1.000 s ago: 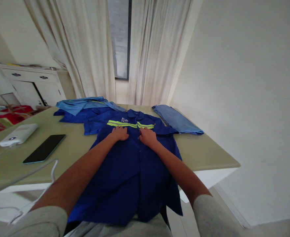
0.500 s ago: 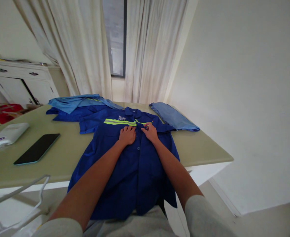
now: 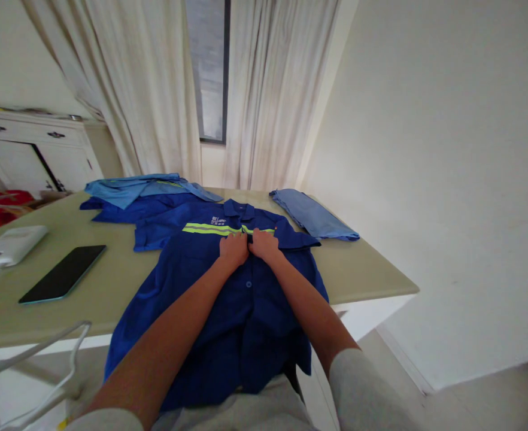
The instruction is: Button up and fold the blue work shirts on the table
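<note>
Blue shirt (image 3: 219, 335), one, front in the pinched grip of left hand (image 3: 234, 248) and right hand (image 3: 264, 244); one phone (image 3: 64, 274).

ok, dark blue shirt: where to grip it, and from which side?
I'd pinch the front placket of the dark blue shirt below the yellow-green stripe, from the near side, one hand per edge. It lies front up, collar at the far end, hem past the table edge, so the placket faces up. Left hand and right hand are both there.

Chest lettering (image 3: 218, 221) on navy work shirt (image 3: 228, 347): illegible, too small. Placket partly hidden beneath left hand (image 3: 234, 248) and right hand (image 3: 264, 244). Power bank (image 3: 15, 245): cut off by left edge.
</note>
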The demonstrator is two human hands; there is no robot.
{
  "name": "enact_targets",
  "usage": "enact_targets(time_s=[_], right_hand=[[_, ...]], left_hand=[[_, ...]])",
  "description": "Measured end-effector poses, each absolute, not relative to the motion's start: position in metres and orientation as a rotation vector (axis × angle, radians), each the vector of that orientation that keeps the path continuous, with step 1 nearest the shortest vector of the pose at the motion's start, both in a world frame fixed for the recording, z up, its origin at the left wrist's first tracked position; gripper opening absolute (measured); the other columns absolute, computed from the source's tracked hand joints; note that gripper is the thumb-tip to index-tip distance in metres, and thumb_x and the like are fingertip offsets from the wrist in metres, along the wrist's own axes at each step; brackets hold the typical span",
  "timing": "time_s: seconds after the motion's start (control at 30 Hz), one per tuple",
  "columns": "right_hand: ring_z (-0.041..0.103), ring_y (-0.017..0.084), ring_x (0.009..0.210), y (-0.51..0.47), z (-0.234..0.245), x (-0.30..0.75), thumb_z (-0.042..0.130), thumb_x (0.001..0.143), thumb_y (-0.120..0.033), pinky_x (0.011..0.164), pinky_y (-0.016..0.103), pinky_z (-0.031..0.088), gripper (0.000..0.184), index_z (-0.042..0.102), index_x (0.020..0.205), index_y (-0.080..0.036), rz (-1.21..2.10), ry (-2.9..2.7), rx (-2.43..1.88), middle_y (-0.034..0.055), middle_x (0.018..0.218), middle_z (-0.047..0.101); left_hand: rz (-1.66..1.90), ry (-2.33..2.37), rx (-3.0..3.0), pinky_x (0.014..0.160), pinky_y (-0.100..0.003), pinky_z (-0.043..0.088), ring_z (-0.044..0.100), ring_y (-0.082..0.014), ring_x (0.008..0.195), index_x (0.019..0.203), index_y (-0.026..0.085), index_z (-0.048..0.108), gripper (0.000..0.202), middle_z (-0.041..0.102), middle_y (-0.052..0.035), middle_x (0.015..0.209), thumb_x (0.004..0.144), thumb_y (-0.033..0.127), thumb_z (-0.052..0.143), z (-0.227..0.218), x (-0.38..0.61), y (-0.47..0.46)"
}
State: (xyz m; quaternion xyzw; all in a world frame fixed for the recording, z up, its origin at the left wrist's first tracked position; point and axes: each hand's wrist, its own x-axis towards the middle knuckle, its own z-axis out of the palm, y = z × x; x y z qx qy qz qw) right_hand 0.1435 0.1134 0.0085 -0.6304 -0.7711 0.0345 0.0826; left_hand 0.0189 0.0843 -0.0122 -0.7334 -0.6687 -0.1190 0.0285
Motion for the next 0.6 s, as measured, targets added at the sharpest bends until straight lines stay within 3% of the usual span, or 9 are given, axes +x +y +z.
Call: enact_targets(time_s=[0.07,0.2,0.4,0.6], right_hand=[[0.069,0.028,0.108,0.115,0.003,0.139,0.058,0.096,-0.029,0.088,0.039,0.055,0.035,0.056,0.13,-0.02,0.025,-2.265,-1.786,0.0146,0.121,0.067],[0.062,0.023,0.114,0.121,-0.009,0.144,0.054,0.101,-0.028,0.088,0.031,0.053,0.025,0.061,0.124,-0.024,-0.005,-2.249,-1.595,0.0093,0.126,0.062],[0.058,0.021,0.114,0.125,-0.016,0.149,0.045,0.1,-0.013,0.089,0.028,0.052,0.046,0.061,0.139,-0.031,0.011,-2.242,-1.454,0.0075,0.129,0.058],[0.054,0.022,0.114,0.131,-0.025,0.151,0.045,0.098,-0.008,0.092,0.029,0.05,0.048,0.071,0.13,-0.033,-0.051,-2.198,-1.406,0.0067,0.128,0.059]], left_hand=[[-0.478,-2.069,-2.197,0.097,-0.045,0.05,0.059,-0.0322,0.12,0.123,0.017,0.066,0.037,0.067,-0.016,0.128,0.098,0.022,0.04,-0.016,0.017,0.088],[-0.541,-2.058,-2.28,0.101,-0.044,0.049,0.056,-0.0305,0.123,0.128,0.021,0.066,0.04,0.064,-0.0118,0.136,0.1,0.021,0.039,-0.029,0.004,0.093],[-0.656,-2.071,-2.324,0.104,-0.047,0.048,0.055,-0.0303,0.125,0.13,0.023,0.065,0.04,0.063,-0.0094,0.139,0.1,0.018,0.04,-0.034,-0.001,0.096],[-0.809,-2.079,-2.336,0.104,-0.044,0.05,0.06,-0.0285,0.12,0.122,0.023,0.069,0.032,0.069,-0.0085,0.131,0.097,0.018,0.049,-0.034,-0.005,0.099]])
